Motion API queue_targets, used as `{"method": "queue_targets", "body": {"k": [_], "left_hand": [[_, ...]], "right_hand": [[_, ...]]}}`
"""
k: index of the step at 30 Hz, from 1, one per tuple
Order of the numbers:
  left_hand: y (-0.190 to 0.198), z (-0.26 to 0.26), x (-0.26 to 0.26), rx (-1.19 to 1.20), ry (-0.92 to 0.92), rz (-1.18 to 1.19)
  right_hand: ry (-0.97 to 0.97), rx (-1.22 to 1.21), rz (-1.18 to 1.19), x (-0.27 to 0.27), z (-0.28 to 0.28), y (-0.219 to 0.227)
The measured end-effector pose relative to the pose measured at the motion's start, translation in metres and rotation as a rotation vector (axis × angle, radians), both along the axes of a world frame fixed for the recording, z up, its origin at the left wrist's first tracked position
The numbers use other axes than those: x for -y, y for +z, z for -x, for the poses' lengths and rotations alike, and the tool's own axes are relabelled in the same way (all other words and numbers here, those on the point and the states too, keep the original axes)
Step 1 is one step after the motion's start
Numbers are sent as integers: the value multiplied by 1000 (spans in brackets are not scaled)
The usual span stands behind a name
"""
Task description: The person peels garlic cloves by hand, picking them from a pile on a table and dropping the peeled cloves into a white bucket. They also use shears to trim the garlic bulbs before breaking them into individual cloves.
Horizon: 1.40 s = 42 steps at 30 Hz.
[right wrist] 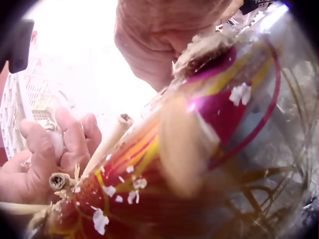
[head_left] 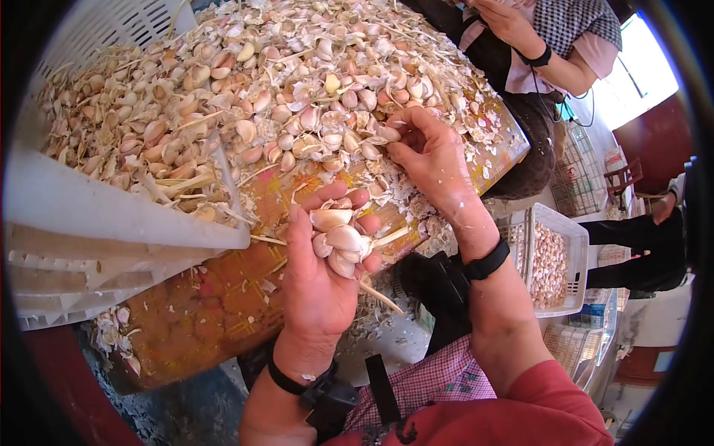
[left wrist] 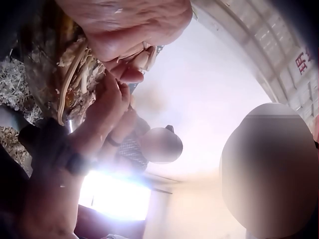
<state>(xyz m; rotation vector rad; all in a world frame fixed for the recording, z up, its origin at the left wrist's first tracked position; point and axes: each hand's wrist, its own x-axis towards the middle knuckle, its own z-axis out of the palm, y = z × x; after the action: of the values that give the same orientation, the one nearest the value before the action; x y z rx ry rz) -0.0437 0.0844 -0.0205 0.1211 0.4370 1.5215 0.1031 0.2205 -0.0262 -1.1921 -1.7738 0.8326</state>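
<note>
My left hand, palm up over the near edge of the table, holds a partly broken garlic bulb in curled fingers. Pale cloves and a short dry stem of it show. At the near side of a heap of garlic cloves, my right hand pinches a clove between thumb and forefinger. The left wrist view has the left hand close at the top and the right hand beyond. In the right wrist view, the right hand's fingertips are hidden behind the table cover.
A white plastic crate stands on the table's left, beside the heap. Papery skins litter the patterned table cover. A person sits across at the right. A basket of cloves stands at my right, near another person's legs.
</note>
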Motion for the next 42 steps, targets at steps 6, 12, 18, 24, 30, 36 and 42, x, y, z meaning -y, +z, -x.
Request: {"method": "queue_targets", "body": {"k": [6,12,18,24,30,36,42], "left_hand": [[-6,0,-3,-20,14,-46],[-5,-4,-3,-40,29,-106],[-7,-4,-3,-145,35,-45],[-1,-7,-3,-95,26,67],[-5,-1,-2,52,-20,-48],[-4,-1,-4,77,-23,-48],[-4,0,-2,82,-3,-31]], "right_hand": [[78,333,-282,53,2,75],[405,300,-196,81,13,68],[441,106,33,74,9,66],[619,-187,-94,83,-4,90],[902,-821,-350,121,-5,114],[1025,-705,-133,128,-30,148],[828,-1092,-237,140,-2,126]]}}
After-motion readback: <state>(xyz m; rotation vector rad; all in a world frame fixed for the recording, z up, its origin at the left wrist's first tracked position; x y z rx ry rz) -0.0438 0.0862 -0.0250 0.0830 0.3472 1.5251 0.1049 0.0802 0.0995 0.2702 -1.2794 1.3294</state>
